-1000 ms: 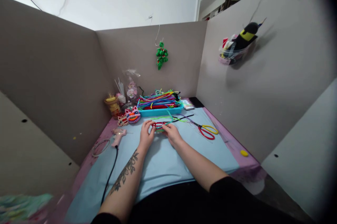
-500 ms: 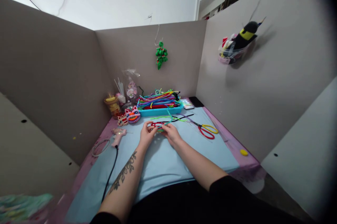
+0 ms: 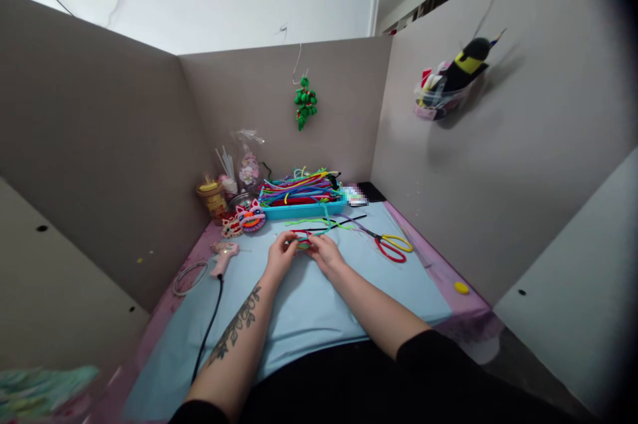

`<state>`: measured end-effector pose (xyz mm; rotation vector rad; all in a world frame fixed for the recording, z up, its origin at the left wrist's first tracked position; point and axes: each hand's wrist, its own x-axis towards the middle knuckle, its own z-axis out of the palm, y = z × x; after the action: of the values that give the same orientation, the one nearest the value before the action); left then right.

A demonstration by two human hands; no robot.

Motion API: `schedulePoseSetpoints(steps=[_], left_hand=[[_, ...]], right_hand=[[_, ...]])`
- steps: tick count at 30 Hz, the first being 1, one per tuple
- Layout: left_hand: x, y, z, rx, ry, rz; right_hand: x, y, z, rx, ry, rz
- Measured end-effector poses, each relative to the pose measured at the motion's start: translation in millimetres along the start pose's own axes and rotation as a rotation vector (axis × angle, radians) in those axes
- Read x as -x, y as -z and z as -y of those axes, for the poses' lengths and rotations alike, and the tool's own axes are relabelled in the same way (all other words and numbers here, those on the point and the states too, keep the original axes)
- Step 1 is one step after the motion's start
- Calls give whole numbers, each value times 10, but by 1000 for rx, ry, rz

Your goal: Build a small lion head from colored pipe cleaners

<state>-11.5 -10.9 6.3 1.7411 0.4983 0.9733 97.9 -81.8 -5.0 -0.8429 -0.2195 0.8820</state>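
Observation:
Between my two hands, just above the blue table cover, is a small piece of bent pipe cleaners (image 3: 302, 238) in red, teal and other colours. My left hand (image 3: 280, 253) pinches its left side with closed fingers. On the opposite side, the fingers of my right hand (image 3: 324, 252) are closed on it too, partly hiding it. A teal pipe cleaner (image 3: 327, 216) sticks up from the piece and curves towards the tray. Just beyond my hands lie a light green pipe cleaner (image 3: 305, 222) and a black pipe cleaner (image 3: 355, 218).
A blue tray (image 3: 299, 212) heaped with pipe cleaners stands behind. Scissors (image 3: 391, 250) lie open at right. A pink glue gun (image 3: 225, 259) with a black cord lies left, near two animal-head figures (image 3: 250, 216). Grey partitions (image 3: 239, 95) enclose the table; a yellow disc (image 3: 461, 288) lies at right.
The teal pipe cleaner's free end has swung slightly to the right. My left hand has shifted a little to the right; both hands keep hold of the piece.

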Motion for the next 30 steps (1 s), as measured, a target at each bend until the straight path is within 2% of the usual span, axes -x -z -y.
schedulePoseSetpoints(steps=[3,7,19,30], left_hand=[[3,7,6,-89,-39,50],[-3,11,31,-81,-58,86],[19,7,-49,-59,44,60],[28,-5,-52,-89,36,13]], right_hand=[[14,-14,-8,22,15,10],[37,-20,-17,41,44,65],[50,-17,-19,90,75,92],[73,-48,-10,41,67,46]])
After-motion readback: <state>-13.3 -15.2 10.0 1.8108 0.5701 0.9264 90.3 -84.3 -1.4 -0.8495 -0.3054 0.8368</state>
